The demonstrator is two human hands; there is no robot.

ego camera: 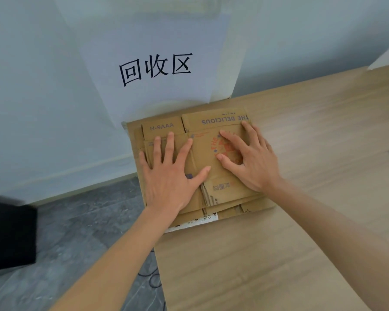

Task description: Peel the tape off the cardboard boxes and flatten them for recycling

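A light wooden tabletop (pixel 301 153) meets a pale wall bearing a white paper sign (pixel 157 63) (black characters). At its far-left corner, flattened brown cardboard boxes (pixel 202 153) lie stacked; left hand (pixel 171 176) and right hand (pixel 252 160) press them, fingers spread flat.

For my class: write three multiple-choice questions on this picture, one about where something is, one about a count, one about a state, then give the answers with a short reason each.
1. Where does the stack of flattened cardboard lie?
A. On the grey floor
B. On the wooden table, at its far corner below the paper sign
C. Leaning upright against the wall

2. How many large characters are printed on the paper sign?
A. Two
B. Three
C. Five

3. What are the hands doing?
A. Left hand and right hand both press flat on the cardboard, fingers spread
B. One hand lifts a box
C. Both hands hang off the table

Answers:
1 B, the stack rests on the wood surface just under the sign.
2 B, three black characters show.
3 A, both palms lie on the top sheet.
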